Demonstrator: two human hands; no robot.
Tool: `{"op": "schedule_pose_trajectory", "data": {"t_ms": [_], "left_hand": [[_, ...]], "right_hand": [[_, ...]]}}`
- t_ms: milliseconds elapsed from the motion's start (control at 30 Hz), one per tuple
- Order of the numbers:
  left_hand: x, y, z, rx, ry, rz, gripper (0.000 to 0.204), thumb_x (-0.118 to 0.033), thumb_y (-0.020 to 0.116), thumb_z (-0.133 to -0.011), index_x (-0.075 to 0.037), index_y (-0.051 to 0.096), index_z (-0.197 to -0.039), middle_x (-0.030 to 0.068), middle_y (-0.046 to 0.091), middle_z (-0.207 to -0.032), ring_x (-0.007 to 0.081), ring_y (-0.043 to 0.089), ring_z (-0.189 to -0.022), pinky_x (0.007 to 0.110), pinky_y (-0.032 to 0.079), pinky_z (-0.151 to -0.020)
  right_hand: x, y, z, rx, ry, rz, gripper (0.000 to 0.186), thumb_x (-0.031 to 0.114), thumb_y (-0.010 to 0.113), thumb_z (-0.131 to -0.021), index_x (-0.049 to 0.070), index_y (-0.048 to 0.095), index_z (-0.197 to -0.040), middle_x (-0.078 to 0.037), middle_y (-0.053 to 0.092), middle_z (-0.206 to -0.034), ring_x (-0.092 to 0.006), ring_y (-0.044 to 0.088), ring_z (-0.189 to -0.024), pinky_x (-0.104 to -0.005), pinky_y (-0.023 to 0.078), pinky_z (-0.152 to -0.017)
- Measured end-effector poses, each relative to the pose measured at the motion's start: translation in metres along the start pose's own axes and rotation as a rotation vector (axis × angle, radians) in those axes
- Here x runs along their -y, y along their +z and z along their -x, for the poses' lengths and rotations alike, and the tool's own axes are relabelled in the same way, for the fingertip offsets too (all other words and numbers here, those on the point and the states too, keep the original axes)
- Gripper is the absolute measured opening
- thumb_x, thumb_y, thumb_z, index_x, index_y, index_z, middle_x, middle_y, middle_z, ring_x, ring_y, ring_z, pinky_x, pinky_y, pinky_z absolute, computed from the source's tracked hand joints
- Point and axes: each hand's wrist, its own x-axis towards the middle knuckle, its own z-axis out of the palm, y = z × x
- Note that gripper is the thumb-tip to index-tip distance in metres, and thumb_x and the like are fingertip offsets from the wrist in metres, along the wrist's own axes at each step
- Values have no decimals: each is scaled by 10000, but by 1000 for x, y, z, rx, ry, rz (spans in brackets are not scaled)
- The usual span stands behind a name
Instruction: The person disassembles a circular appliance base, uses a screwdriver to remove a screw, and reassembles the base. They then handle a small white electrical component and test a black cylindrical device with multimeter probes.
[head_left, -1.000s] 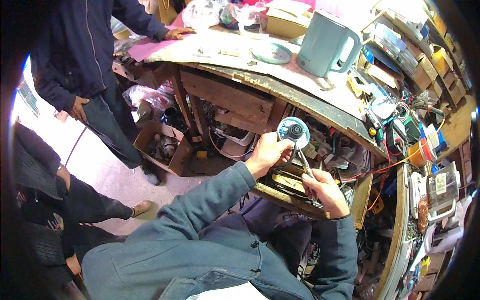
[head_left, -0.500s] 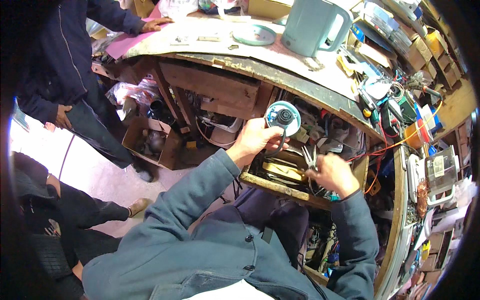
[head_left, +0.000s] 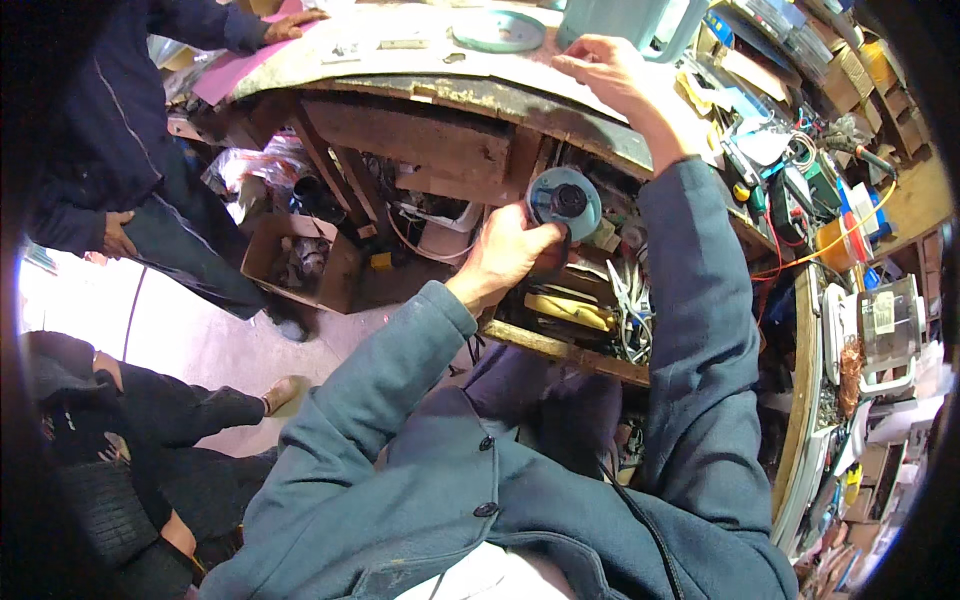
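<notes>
My left hand [head_left: 505,248] is closed round the edge of a round light-blue kettle base [head_left: 588,205] with a black connector in its middle, held above an open drawer [head_left: 570,352]. My right arm stretches over the bench. My right hand [head_left: 622,78], fingers loosely bent and apart, is beside the light-blue electric kettle [head_left: 610,20]; nothing shows in its fingers. A round light-blue plate-like part [head_left: 497,32] lies left of that hand. Pliers [head_left: 624,292] stand among tools in the drawer, next to a yellow object [head_left: 568,310].
A person in dark clothes [head_left: 110,130] stands at the left with one hand on the bench [head_left: 370,75]; another person [head_left: 130,440] is at lower left. A cardboard box [head_left: 300,265] sits on the floor. Tools, wires and a clear container [head_left: 890,325] crowd the right.
My right hand has let go of the pliers in the drawer and moved up and away to the bench by the kettle. The left hand still holds the kettle base, now turned slightly.
</notes>
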Motion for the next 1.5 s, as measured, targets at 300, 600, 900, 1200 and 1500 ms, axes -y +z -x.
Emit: {"op": "schedule_pose_trajectory", "data": {"t_ms": [300,600,900,1200,1500], "left_hand": [[5,-4,4,-42,124,-181,329,-83,665,-948,-2,595,-1259,51,705,-1012,189,755,-861,292,598,-753],[16,-2,4,-44,198,-162,319,-23,666,-963,-23,614,-1278,24,708,-1054,110,704,-875,252,566,-755],[14,1,12,-21,212,2,397,8,660,-964,-34,597,-1353,-29,675,-1015,39,605,-847,220,516,-746],[14,-5,7,-1,141,-26,314,-56,663,-994,-30,602,-1301,40,722,-1089,127,719,-934,262,581,-760],[4,-9,7,16,37,54,390,-144,678,-980,-22,554,-1329,90,732,-1085,199,767,-864,276,609,-727]], "right_hand": [[38,12,149,138,-53,10,385,224,903,-749,24,727,-1027,-110,684,-896,-221,631,-712,-335,541,-693],[36,38,187,-227,-84,45,355,122,907,-747,51,730,-1047,-108,720,-919,-236,730,-782,-329,595,-687],[38,43,192,-292,-143,-17,343,90,884,-770,69,737,-1079,-112,748,-992,-248,748,-838,-332,604,-723],[29,49,181,-241,-90,-58,290,133,884,-791,19,763,-1029,-140,733,-880,-276,732,-761,-356,573,-674],[16,34,173,31,-43,-122,197,97,765,-903,17,760,-1082,-158,723,-906,-301,720,-832,-361,561,-761]]}}
